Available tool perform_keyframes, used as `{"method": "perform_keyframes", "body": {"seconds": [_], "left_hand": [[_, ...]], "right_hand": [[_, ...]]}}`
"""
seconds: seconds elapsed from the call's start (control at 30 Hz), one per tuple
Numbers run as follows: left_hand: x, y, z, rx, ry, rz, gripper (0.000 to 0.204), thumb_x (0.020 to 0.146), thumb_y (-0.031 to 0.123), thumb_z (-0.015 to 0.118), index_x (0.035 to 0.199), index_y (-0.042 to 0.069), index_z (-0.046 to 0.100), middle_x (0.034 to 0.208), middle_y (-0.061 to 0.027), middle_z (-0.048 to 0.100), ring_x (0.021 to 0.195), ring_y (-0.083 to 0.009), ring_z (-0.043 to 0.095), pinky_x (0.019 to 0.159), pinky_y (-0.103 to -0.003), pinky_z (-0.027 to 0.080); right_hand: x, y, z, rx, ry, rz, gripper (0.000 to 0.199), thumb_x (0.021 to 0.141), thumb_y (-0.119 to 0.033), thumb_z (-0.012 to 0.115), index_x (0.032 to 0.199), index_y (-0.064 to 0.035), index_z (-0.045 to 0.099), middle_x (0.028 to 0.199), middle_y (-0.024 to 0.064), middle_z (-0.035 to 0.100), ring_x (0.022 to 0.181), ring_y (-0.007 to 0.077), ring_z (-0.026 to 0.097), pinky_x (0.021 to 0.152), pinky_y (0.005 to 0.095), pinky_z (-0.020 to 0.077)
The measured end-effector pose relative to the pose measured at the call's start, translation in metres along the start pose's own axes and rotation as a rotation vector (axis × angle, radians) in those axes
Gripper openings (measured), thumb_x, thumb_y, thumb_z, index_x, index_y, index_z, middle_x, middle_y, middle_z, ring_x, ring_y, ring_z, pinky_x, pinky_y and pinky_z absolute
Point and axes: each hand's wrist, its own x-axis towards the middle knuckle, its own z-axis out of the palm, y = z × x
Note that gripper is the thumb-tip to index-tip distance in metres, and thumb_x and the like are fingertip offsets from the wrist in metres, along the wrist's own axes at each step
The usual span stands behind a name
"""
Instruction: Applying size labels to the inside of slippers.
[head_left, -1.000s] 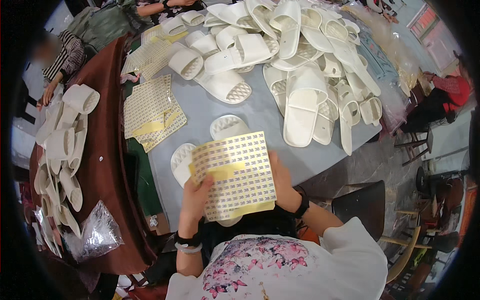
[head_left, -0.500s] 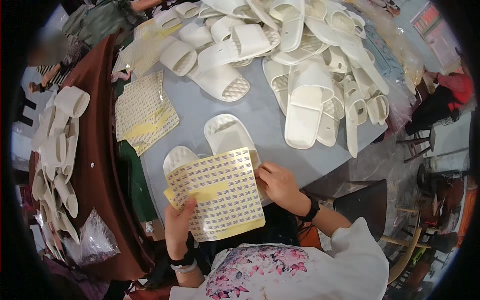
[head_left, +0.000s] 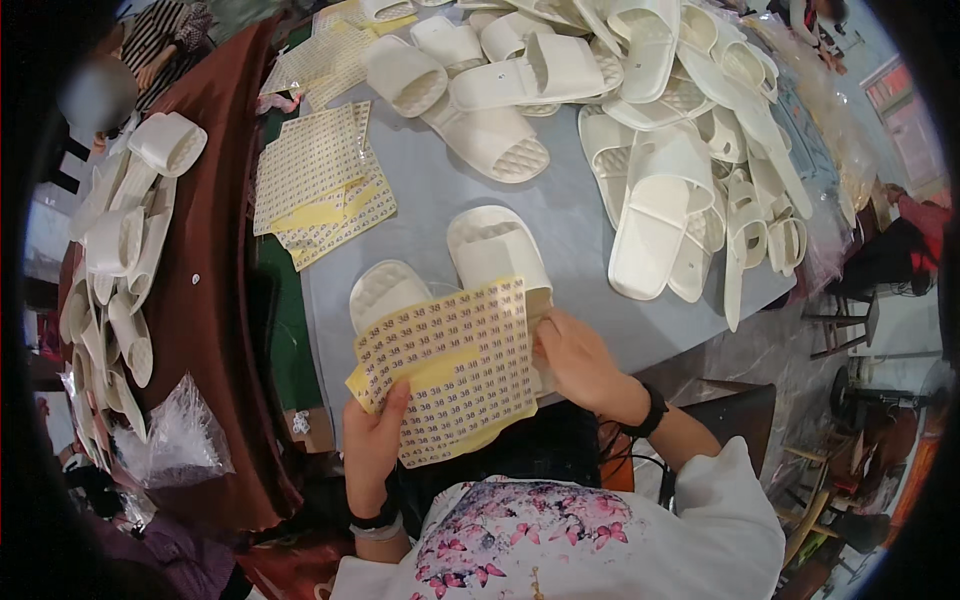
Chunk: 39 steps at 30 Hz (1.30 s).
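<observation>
My left hand (head_left: pixel 373 435) is closed on yellow sticker sheets (head_left: pixel 465 385), its thumb lying on the front and its fingers hidden behind. The top sheet carries rows of small printed labels, with a bare yellow strip in the middle. Just right of the sheets, my right hand (head_left: pixel 585 365) has its fingers curled together at the near end of a white slipper (head_left: pixel 497 245). Whatever those fingertips hold, if anything, is too small to make out. A second white slipper (head_left: pixel 388 292) lies to the left, and the sheets cover the near parts of both.
White slippers (head_left: pixel 650 210) are heaped across the far side of the grey table (head_left: pixel 410 215). More sticker sheets (head_left: pixel 320 180) lie at its left. On the brown-covered surface (head_left: pixel 215 290) sit further slippers (head_left: pixel 120 240) and a clear plastic bag (head_left: pixel 180 440). A dark chair (head_left: pixel 735 420) stands at the right.
The whole view has shifted, so the table and heap appear farther right and higher. My left hand still holds the sheets; my right hand stays by the slipper's near end.
</observation>
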Motion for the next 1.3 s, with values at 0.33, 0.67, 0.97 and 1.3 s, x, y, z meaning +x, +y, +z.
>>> {"method": "perform_keyframes", "body": {"seconds": [0.33, 0.67, 0.97, 1.3], "left_hand": [[0.021, -0.02, 0.005, 0.036, 0.218, -0.084, 0.039, 0.089, 0.032, 0.053, 0.095, -0.006, 0.057, 0.081, -0.0038, 0.06, 0.069, -0.0065, 0.05, 0.06, -0.022, 0.042], [0.022, -0.017, 0.021, 0.212, 0.253, 0.024, 0.044, 0.09, 0.034, 0.05, 0.085, -0.009, 0.057, 0.068, -0.0033, 0.057, 0.064, -0.0051, 0.044, 0.054, -0.024, 0.039], [0.021, -0.019, 0.018, 0.192, 0.21, 0.054, 0.037, 0.091, 0.029, 0.051, 0.091, -0.008, 0.056, 0.07, -0.0027, 0.057, 0.064, -0.0055, 0.045, 0.054, -0.024, 0.04], [0.006, -0.002, 0.006, 0.0, 0.193, -0.001, 0.028, 0.085, 0.021, 0.061, 0.094, -0.006, 0.058, 0.082, -0.0028, 0.06, 0.072, -0.0059, 0.05, 0.061, -0.022, 0.042]], "right_hand": [[-0.023, -0.007, -0.029, 0.567, 0.046, -0.012, 0.008, 0.081, -0.003, 0.051, 0.086, -0.0016, 0.044, 0.09, 0.0145, 0.047, 0.08, 0.0298, 0.049, 0.071, 0.0342, 0.0395], [-0.007, -0.023, 0.011, 0.096, 0.137, -0.138, 0.008, 0.078, -0.007, 0.053, 0.083, -0.0034, 0.048, 0.092, 0.0128, 0.047, 0.085, 0.0265, 0.048, 0.07, 0.0364, 0.0374], [0.001, -0.017, 0.016, 0.47, 0.066, 0.217, 0.013, 0.079, -0.008, 0.057, 0.085, -0.0034, 0.047, 0.09, 0.0084, 0.048, 0.069, 0.0198, 0.049, 0.062, 0.0291, 0.0386], [0.017, -0.029, -0.041, 0.627, 0.098, 0.116, 0.037, 0.082, -0.024, 0.062, 0.107, -0.001, 0.049, 0.092, 0.0079, 0.054, 0.078, 0.0153, 0.052, 0.064, 0.0266, 0.0413]]}}
